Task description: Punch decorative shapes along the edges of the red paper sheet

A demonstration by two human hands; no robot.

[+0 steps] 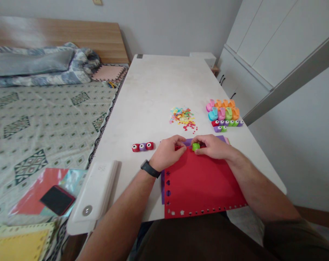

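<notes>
at the far edge of the red paper (201, 185), the right hand (212, 146) is pinching a green paper punch (196, 146), and the curled left hand (167, 153) is resting just beside it, maybe holding nothing.

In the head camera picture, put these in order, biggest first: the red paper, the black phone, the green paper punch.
1. Red paper
2. Black phone
3. Green paper punch

The punch is closer to the camera, so it may look bigger than it is.

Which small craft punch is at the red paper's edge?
The green punch, pinched in the right hand; the other punches stand apart in groups on the table.
</notes>
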